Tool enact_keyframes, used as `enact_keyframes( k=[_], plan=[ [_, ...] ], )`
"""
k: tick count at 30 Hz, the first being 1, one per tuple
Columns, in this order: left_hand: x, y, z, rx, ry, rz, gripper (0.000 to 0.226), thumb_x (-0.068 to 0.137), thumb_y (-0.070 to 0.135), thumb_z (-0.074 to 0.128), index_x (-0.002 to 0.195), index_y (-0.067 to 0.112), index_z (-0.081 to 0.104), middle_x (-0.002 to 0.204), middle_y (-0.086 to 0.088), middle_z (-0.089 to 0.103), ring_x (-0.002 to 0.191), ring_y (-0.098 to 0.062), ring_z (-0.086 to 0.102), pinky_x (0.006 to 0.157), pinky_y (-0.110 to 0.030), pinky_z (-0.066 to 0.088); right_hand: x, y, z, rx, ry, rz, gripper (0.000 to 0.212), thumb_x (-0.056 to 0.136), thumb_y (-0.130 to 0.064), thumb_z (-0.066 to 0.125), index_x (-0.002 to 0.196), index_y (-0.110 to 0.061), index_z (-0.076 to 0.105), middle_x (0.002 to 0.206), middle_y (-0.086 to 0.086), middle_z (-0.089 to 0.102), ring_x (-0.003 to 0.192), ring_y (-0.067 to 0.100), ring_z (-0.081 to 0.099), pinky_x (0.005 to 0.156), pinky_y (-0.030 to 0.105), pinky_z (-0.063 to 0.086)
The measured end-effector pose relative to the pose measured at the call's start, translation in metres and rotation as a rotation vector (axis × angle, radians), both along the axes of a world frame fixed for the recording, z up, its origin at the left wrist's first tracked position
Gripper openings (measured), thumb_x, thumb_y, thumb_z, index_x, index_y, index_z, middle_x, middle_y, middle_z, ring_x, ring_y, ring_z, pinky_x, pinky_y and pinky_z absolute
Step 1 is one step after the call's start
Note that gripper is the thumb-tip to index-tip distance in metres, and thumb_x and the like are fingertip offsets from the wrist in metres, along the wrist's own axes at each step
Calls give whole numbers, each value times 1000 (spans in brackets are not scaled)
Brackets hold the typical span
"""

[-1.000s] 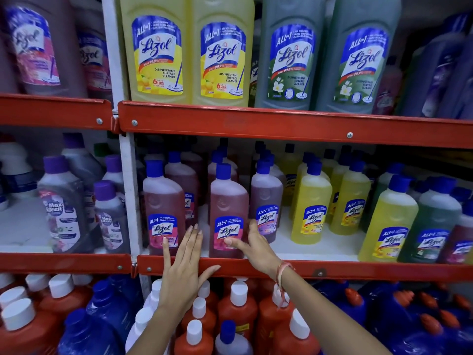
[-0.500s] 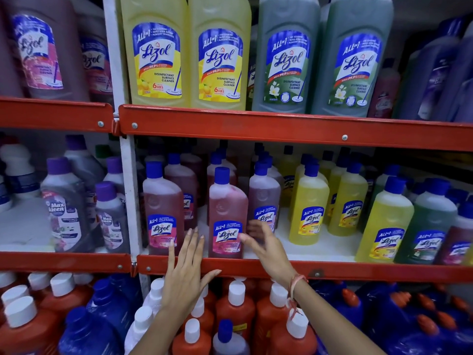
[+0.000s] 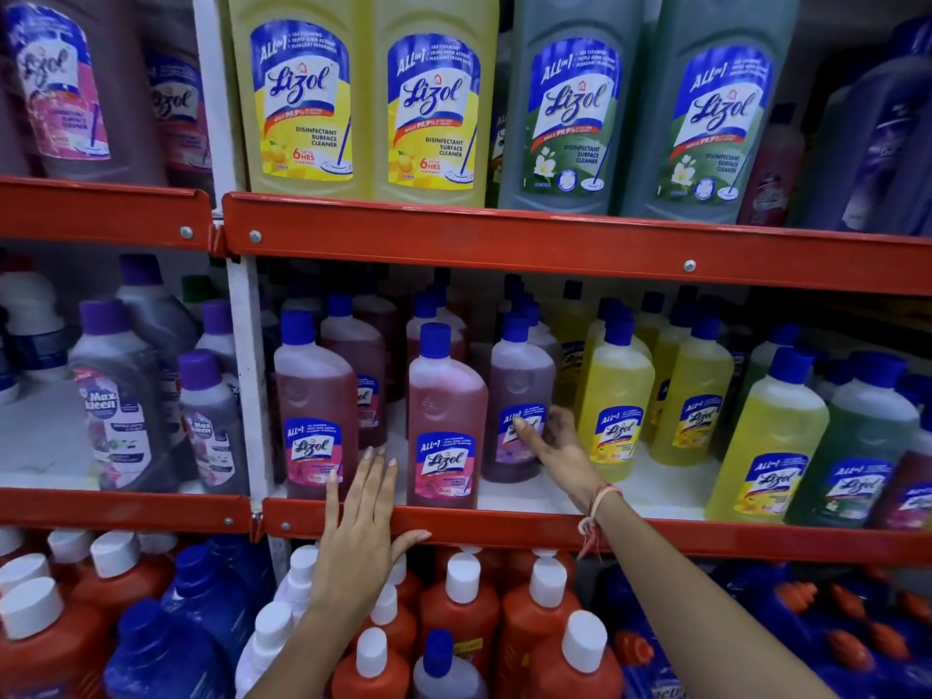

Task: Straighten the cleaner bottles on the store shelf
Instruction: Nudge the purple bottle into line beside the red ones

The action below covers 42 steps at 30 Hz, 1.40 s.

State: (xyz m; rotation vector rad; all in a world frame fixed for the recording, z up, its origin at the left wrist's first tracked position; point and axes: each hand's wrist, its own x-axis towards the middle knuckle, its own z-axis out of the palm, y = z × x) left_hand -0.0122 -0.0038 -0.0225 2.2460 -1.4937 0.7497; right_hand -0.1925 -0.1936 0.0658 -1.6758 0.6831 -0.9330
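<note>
A purple bottle (image 3: pixel 519 396) of cleaner stood on the middle shelf (image 3: pixel 504 527), set back from the front edge, its label turned partly to one side. The right hand (image 3: pixel 552 441) reached in to it, fingers spread around its lower label and touching it, thumb on the label's face; whether the grip had fully closed could not be told. Just to the left of that hand stood a pink bottle (image 3: pixel 446 421) at the shelf's front, label facing out. Further left, a second pink bottle (image 3: pixel 315 401) stood beside the shelf post. The left hand (image 3: pixel 363 527) lay flat and open against the red front rail below these two, fingers spread wide, holding nothing. To the right of the right hand stood yellow bottles (image 3: pixel 613 396), close alongside. A thread band circled the right wrist.

The step in hand appeared to be squaring up the purple bottle. The next move would likely call for a firm hold, a turn to face the label forward, and a pull to line it up with the pink bottle.
</note>
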Motion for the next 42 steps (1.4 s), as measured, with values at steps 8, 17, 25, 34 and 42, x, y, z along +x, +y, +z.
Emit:
enact_keyframes(
  k=[8, 17, 25, 34, 42],
  plan=[
    [0, 0, 0, 0, -2, 6, 87, 88, 69, 20, 147, 6, 23, 152, -17, 37, 144, -28, 22, 116, -53, 12, -12, -1, -2, 16, 65, 54, 40, 86, -32, 63, 120, -21, 46, 116, 8, 65, 101, 20, 66, 87, 37, 56],
    [-4, 1, 1, 31, 25, 34, 88, 88, 68, 19, 145, 3, 29, 151, -18, 39, 143, -28, 23, 115, -53, 15, -38, 15, -8, -29, 48, 98, 65, 68, -46, 67, 124, -18, 49, 116, 9, 67, 103, 21, 68, 88, 43, 57],
    [-5, 6, 5, 59, 58, 30, 85, 88, 68, 18, 145, 5, 29, 151, -17, 37, 146, -24, 11, 117, -48, 5, -49, 25, -9, -61, 38, 96, 54, 69, -47, 66, 117, -28, 51, 115, 4, 68, 101, 17, 69, 85, 39, 59],
    [-4, 7, 4, 59, 60, 42, 82, 90, 68, 16, 143, 7, 30, 151, -17, 38, 149, -19, -1, 118, -48, 4, -76, 24, -8, -221, 117, -90, 45, 81, -45, 62, 113, -14, 61, 113, 3, 63, 100, 7, 62, 66, 13, 52],
    [-2, 5, -1, 39, 29, 20, 81, 91, 67, 18, 144, 8, 33, 152, -18, 37, 146, -26, 16, 117, -49, 5, -101, -9, -4, -253, 116, -380, 66, 79, -42, 68, 133, -16, 42, 136, 6, 46, 121, 20, 48, 90, 26, 42]
  ],
)
